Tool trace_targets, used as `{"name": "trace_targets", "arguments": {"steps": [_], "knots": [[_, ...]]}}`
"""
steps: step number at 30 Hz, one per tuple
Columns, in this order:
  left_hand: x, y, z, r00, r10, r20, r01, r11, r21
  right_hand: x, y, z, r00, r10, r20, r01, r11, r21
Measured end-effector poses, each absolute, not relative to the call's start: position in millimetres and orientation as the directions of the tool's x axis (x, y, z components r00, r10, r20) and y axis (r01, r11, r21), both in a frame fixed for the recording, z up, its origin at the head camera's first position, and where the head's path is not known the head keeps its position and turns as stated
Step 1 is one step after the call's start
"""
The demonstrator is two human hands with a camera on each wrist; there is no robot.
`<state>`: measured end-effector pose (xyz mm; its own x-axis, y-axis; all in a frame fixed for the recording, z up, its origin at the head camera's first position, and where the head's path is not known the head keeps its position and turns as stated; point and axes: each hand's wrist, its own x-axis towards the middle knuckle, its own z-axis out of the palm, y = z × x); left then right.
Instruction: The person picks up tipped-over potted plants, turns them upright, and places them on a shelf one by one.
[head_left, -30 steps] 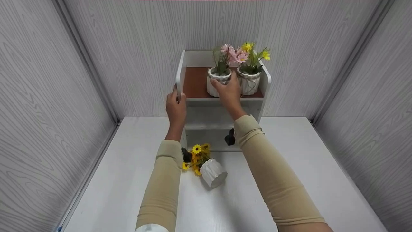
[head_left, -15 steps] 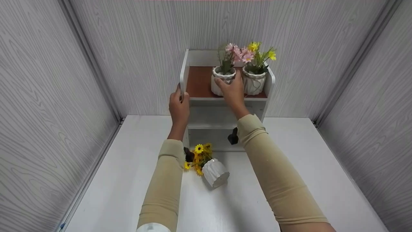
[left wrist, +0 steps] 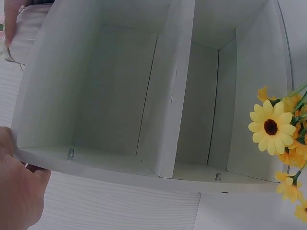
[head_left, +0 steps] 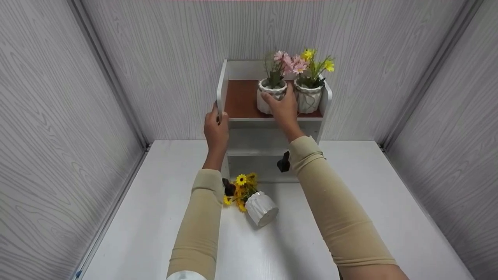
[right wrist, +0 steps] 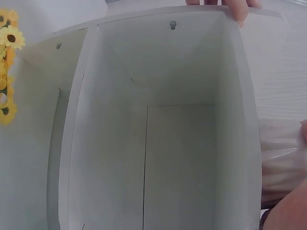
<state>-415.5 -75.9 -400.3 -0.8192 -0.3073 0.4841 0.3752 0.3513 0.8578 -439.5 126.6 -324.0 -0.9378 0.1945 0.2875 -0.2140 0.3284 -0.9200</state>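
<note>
My right hand [head_left: 284, 107] grips a white ruffled flowerpot [head_left: 263, 102] of pink flowers [head_left: 288, 62], its thumb at the front rim and its fingers along the right side. The pot is upright on the brown top board [head_left: 241, 103] of a small white shelf unit [head_left: 256, 142]. Just right of it stands a similar pot [head_left: 309, 99] with yellow flowers. My left hand [head_left: 216, 126] holds the left side panel [head_left: 222, 87] of the unit, its thumb in front and its fingers behind. In the left wrist view, part of this hand [left wrist: 19, 187] shows at the panel's edge.
A third white pot [head_left: 262, 210] lies on its side on the white table [head_left: 144, 217], its yellow sunflowers [head_left: 241, 190] close to the unit's lower front. Below the top board are two open compartments [right wrist: 144, 120]. Grey wood-grain walls [head_left: 155, 39] surround the table.
The head view has shifted slightly. My right hand and the pink-flower pot have moved a little to the right on the top board. My left hand keeps its hold on the panel.
</note>
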Motion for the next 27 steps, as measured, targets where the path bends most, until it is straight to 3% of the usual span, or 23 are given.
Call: {"name": "trace_targets", "arguments": {"steps": [27], "knots": [[-416, -78, -401, -0.823, -0.295, 0.486, 0.378, 0.355, 0.855, -406, 137, -350, -0.902, 0.178, 0.393, -0.279, 0.454, -0.846]]}}
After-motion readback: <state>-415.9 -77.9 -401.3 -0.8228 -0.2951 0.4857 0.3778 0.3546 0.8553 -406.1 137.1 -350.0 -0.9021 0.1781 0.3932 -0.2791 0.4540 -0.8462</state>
